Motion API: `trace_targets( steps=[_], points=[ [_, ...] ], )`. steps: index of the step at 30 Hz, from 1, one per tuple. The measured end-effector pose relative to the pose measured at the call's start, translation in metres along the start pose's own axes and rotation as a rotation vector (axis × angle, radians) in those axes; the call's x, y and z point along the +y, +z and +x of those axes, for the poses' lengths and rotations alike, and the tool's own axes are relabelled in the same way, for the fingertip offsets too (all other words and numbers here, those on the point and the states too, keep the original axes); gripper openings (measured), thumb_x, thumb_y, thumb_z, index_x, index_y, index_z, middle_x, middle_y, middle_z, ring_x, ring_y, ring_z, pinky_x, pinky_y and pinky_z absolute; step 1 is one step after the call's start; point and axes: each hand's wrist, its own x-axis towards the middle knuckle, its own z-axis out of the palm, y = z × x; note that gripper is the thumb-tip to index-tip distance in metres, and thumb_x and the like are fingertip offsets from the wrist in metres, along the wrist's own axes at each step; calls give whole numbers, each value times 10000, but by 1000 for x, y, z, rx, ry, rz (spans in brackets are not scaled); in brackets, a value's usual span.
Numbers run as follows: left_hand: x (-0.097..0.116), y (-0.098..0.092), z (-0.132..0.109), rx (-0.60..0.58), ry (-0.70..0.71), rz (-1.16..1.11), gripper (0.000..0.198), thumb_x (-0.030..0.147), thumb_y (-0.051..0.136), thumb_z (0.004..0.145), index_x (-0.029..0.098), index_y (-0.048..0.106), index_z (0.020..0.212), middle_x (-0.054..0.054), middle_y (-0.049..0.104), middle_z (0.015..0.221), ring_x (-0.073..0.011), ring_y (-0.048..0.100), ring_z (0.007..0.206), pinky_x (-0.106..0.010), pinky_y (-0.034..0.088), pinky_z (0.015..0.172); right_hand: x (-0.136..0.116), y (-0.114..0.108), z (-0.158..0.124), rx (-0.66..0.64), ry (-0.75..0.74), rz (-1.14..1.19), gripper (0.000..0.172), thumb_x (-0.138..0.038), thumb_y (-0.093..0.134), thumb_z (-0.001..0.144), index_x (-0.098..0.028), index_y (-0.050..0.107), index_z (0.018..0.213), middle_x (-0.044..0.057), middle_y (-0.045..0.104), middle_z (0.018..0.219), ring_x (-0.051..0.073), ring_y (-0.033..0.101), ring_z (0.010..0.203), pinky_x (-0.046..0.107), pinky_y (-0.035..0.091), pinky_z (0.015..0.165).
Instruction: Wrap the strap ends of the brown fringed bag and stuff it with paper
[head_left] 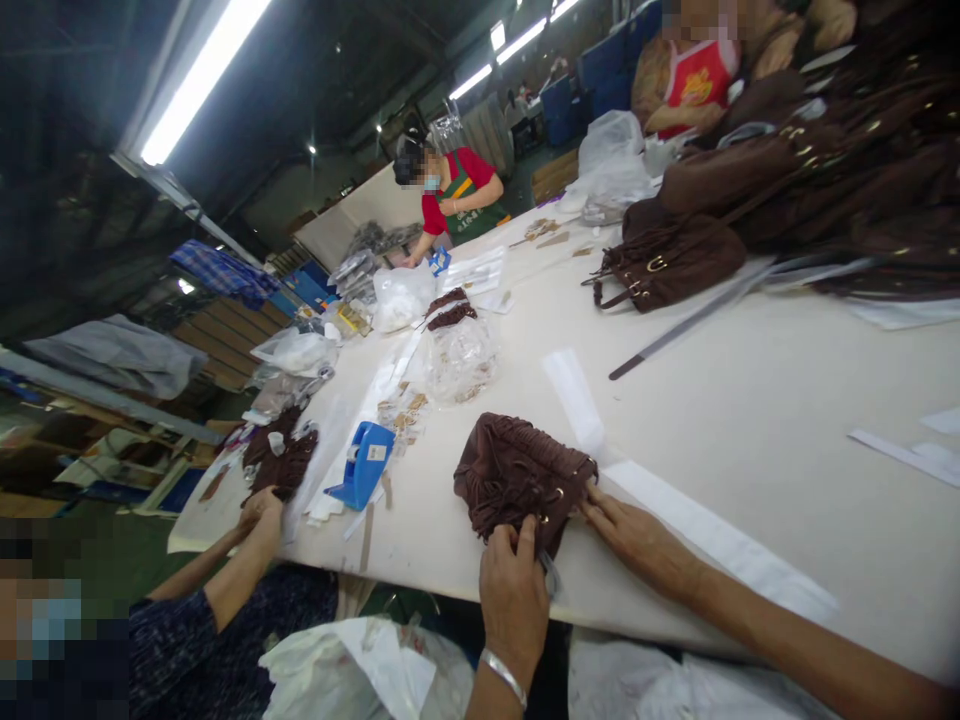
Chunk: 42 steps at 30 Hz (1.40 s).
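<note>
A dark brown fringed handbag [517,470] with small gold-coloured eyelets lies at the near side of the table. My left hand [514,590], with a silver bracelet at its wrist, has its thumb and fingers closed on the bag's near edge. From the right, my right hand [637,540] grips the end of the bag beside the eyelets; its fingers are fairly straight and the tips are partly hidden by the bag. A small grey piece, too unclear to name, hangs under the bag beside my left fingers.
Left of the bag stands a blue tape dispenser [365,463]. Clear plastic bags [461,355] and white paper strips [720,535] lie about. More brown bags [675,260] are piled at the right. A co-worker's hands [262,510] handle brown material at left; other people work farther off.
</note>
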Motion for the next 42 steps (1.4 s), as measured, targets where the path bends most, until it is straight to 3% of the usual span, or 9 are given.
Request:
trace_targets(
  steps=[10, 14, 17, 21, 25, 30, 36, 38, 42],
  points=[
    [-12, 16, 27, 73, 64, 64, 632, 103, 513, 825, 230, 344, 1420, -102, 512, 1135, -241, 500, 996, -405, 435, 887, -9, -38, 40, -34, 124, 183, 457, -152, 401, 908, -174, 426, 1364, 166, 453, 1414, 247, 600, 1123, 389, 550, 872],
    [-9, 14, 22, 105, 91, 26, 548, 228, 480, 888, 194, 345, 1419, -131, 504, 1210, -252, 496, 1046, -418, 430, 910, -19, -75, 46, 16, 232, 260, 303, -307, 419, 944, -210, 547, 1201, 104, 646, 1163, 226, 654, 986, 358, 541, 814],
    [-3, 4, 20, 161, 71, 9, 513, 309, 485, 896, 157, 400, 1378, -153, 513, 1226, -271, 494, 1084, -439, 428, 920, -23, -84, 79, -1, 346, 424, 460, -456, 514, 891, -218, 468, 1282, 47, 685, 930, 192, 663, 806, 299, 517, 693],
    [-7, -19, 35, 274, 79, -2, 424, 241, 451, 907, 163, 464, 1323, -153, 509, 1271, -272, 460, 1185, -449, 389, 990, -22, -74, 109, -119, 355, 515, 421, -452, 575, 841, -225, 528, 1192, 10, 674, 791, 189, 641, 724, 289, 464, 639],
    [-42, -34, 80, 280, 75, 34, 482, 192, 412, 910, 212, 386, 1390, -130, 379, 1440, -276, 311, 1345, -480, 289, 1089, -24, -56, 82, -121, 555, 545, 313, -485, 476, 886, -205, 518, 1019, 4, 653, 680, 190, 631, 621, 294, 442, 580],
    [-86, -21, 124, 8, -26, 19, 429, 383, 446, 909, 197, 489, 1294, -143, 508, 1314, -259, 465, 1222, -420, 374, 1019, -39, -28, 70, -183, 572, 658, 327, -498, 438, 897, -194, 460, 1014, 43, 686, 752, 209, 658, 675, 295, 469, 579],
    [-92, -16, 75, -47, -264, 75, 417, 436, 351, 923, 106, 603, 887, -158, 640, 841, -267, 637, 842, -391, 481, 760, -19, -5, 152, -216, 359, 455, 276, -218, 476, 859, -160, 516, 1126, 103, 701, 1001, 229, 662, 899, 307, 482, 744],
    [-78, -10, 49, -100, -393, -153, 421, 479, 357, 912, 129, 584, 855, -125, 642, 782, -244, 652, 754, -361, 490, 688, -8, -5, 185, -212, 301, 473, 315, -203, 499, 850, -171, 537, 1161, 78, 712, 972, 213, 663, 871, 298, 480, 758],
    [-37, 12, 9, -447, -666, -1232, 526, 638, 462, 797, 138, 552, 936, -84, 656, 794, -190, 655, 598, -306, 501, 544, 16, -22, 210, -156, 251, 453, 358, -285, 505, 884, -201, 537, 1231, 59, 696, 1047, 198, 647, 926, 306, 485, 819]
  ],
)
